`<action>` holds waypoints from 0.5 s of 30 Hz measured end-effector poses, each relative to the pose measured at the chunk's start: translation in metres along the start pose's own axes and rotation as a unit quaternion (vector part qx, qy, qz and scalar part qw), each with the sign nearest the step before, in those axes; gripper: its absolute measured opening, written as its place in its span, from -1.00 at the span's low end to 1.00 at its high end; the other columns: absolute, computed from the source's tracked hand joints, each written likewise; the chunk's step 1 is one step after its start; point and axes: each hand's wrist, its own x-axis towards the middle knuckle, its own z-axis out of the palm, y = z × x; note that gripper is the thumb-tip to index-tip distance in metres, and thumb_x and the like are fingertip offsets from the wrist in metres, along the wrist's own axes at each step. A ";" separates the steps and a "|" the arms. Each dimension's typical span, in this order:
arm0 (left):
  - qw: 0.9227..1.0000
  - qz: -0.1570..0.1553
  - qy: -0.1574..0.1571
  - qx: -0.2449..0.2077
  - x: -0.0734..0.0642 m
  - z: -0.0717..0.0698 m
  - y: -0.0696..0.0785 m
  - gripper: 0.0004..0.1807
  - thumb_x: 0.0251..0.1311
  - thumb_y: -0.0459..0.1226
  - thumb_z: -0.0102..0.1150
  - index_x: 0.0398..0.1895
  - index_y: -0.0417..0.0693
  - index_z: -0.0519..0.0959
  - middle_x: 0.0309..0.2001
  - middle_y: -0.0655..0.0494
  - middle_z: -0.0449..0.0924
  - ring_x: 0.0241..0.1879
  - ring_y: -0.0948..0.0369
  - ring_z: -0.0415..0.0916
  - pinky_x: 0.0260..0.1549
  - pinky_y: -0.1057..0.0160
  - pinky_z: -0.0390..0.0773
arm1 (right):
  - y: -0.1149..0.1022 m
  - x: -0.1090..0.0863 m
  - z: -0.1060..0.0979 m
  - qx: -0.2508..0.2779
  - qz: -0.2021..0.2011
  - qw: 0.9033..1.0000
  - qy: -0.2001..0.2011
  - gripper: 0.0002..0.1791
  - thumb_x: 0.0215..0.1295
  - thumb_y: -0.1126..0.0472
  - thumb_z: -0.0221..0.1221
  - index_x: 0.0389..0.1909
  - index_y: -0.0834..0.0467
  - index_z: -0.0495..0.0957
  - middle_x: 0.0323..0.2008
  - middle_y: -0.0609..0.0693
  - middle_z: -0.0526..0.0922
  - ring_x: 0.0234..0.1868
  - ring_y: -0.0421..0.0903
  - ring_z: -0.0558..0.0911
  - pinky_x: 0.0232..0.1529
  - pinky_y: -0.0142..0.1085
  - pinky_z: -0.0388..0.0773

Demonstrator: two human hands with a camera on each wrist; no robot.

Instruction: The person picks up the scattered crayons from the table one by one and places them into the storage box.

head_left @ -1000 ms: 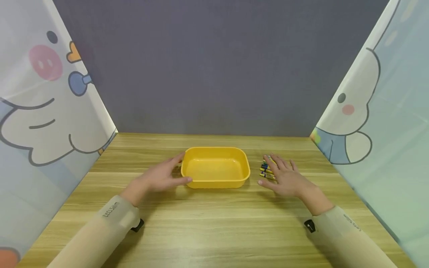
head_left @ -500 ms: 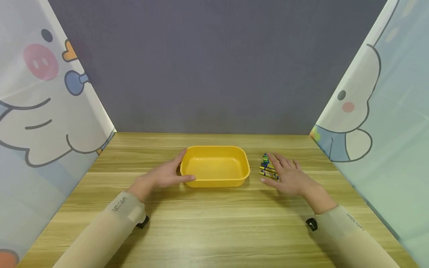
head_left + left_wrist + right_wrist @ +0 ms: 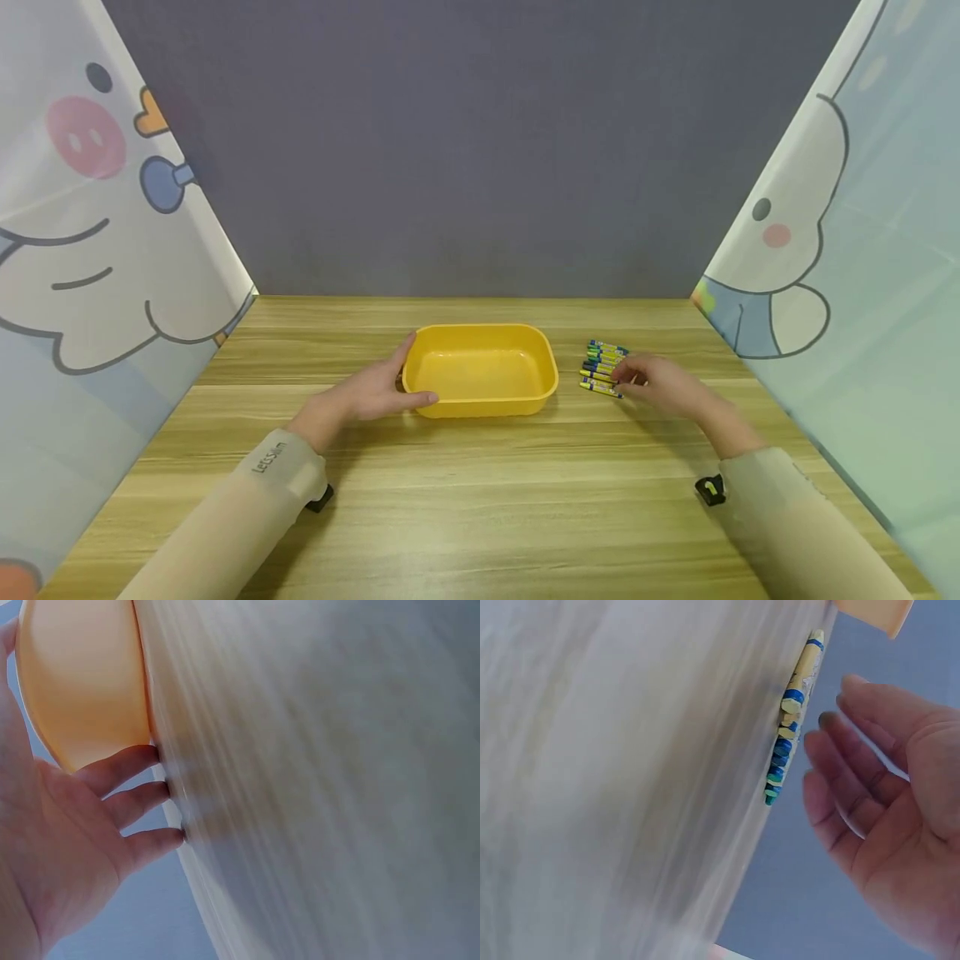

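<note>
A shallow yellow plastic basin (image 3: 480, 407) rests on the table. My left hand (image 3: 369, 392) holds its left end, the thumb along the near rim and the index finger at the far left corner. In the left wrist view the other fingertips of that hand (image 3: 75, 840) reach down to the tabletop beside the basin. Several crayons (image 3: 600, 388) in yellow-and-blue wrappers lie side by side to the right of the basin. Just right of them hovers my right hand (image 3: 663, 387), its fingers loosely bent. The right wrist view shows a gap between this hand (image 3: 900, 802) and the crayons (image 3: 802, 671).
The wood-grain table (image 3: 480, 500) ends at a dark grey panel (image 3: 480, 150) behind. Cartoon-printed sheets, a left one (image 3: 112, 217) and a right one (image 3: 862, 250), stand along the two sides.
My right hand has drawn back to the right and its spread fingers have bent inward, uncovering more of the crayons. The left hand has settled onto the basin's end.
</note>
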 end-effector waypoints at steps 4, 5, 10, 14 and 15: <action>1.000 -0.004 0.001 0.003 0.000 -0.001 0.001 0.44 0.28 0.52 0.22 0.84 0.09 -0.42 0.67 -0.37 0.23 0.50 -0.24 0.47 0.49 -0.30 0.44 | 0.005 0.003 0.001 0.004 -0.014 1.000 -0.006 -0.90 0.45 0.32 0.38 -0.08 0.16 0.79 -0.23 -0.08 0.79 -0.17 -0.24 0.68 -0.14 -0.29 0.65; 1.000 -0.005 0.001 0.002 0.000 -0.001 0.001 0.44 0.28 0.52 0.23 0.84 0.09 -0.42 0.68 -0.37 0.21 0.52 -0.26 0.46 0.50 -0.30 0.43 | 0.006 0.004 0.002 0.002 -0.015 1.000 -0.007 -0.89 0.44 0.33 0.39 -0.09 0.15 0.79 -0.24 -0.08 0.80 -0.18 -0.24 0.68 -0.14 -0.29 0.65; 1.000 -0.003 -0.001 -0.004 -0.001 -0.001 0.002 0.43 0.30 0.49 0.24 0.84 0.07 -0.42 0.68 -0.40 0.19 0.53 -0.28 0.43 0.51 -0.33 0.40 | 0.007 0.008 0.006 -0.016 -0.018 1.000 -0.019 -0.87 0.41 0.31 0.42 -0.08 0.13 0.81 -0.21 -0.08 0.80 -0.17 -0.22 0.69 -0.11 -0.23 0.66; 1.000 -0.002 0.000 -0.007 -0.003 -0.001 0.004 0.43 0.30 0.47 0.25 0.84 0.06 -0.41 0.66 -0.39 0.24 0.49 -0.25 0.48 0.50 -0.32 0.43 | 0.006 0.010 0.009 -0.013 -0.016 0.999 -0.029 -0.86 0.38 0.30 0.45 -0.08 0.16 0.80 -0.23 -0.08 0.77 -0.18 -0.21 0.66 -0.11 -0.23 0.66; 1.000 -0.002 0.000 -0.007 -0.003 -0.001 0.004 0.42 0.30 0.47 0.25 0.84 0.07 -0.41 0.66 -0.39 0.24 0.49 -0.24 0.48 0.49 -0.31 0.43 | 0.006 0.010 0.009 -0.011 -0.013 0.999 -0.031 -0.86 0.37 0.30 0.45 -0.08 0.15 0.80 -0.24 -0.09 0.76 -0.18 -0.21 0.66 -0.12 -0.23 0.65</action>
